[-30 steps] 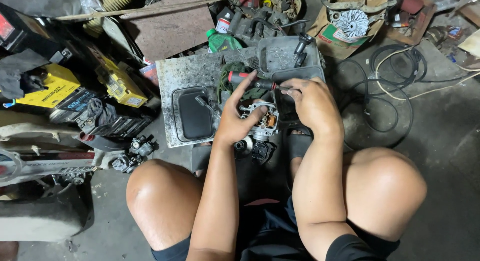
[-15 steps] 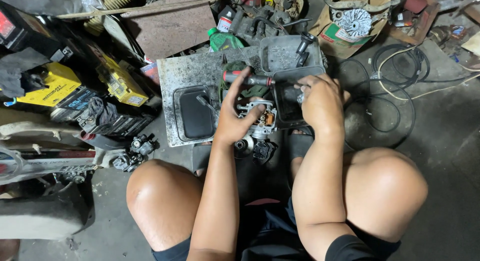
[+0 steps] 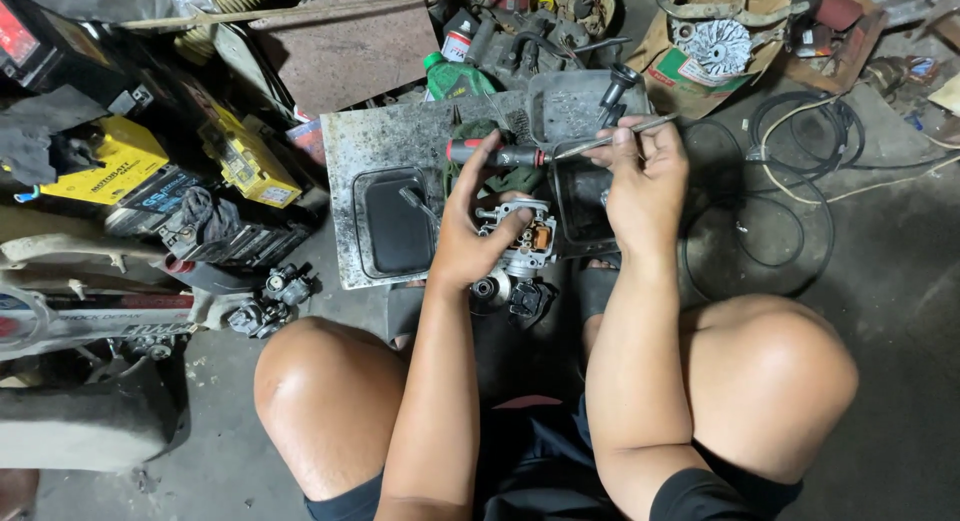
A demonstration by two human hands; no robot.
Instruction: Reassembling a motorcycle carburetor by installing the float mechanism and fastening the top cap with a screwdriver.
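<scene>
Two hands at work over a grey tray (image 3: 400, 141) on the floor. Left hand (image 3: 470, 236) clasps the carburetor (image 3: 520, 236), which sits at 3 o'clock of its palm. Right hand (image 3: 640, 181) pinches the screwdriver (image 3: 540, 153) shaft; its red-black handle points to 9 o'clock, above the carburetor. Yellow batteries (image 3: 240, 161) lie at 9 o'clock, well apart.

Dim workshop light from overhead — skin on the knees shines, clutter beyond the fingers (image 3: 640, 146) sinks into shadow; focus is sharp there, edges slightly bowed.
</scene>
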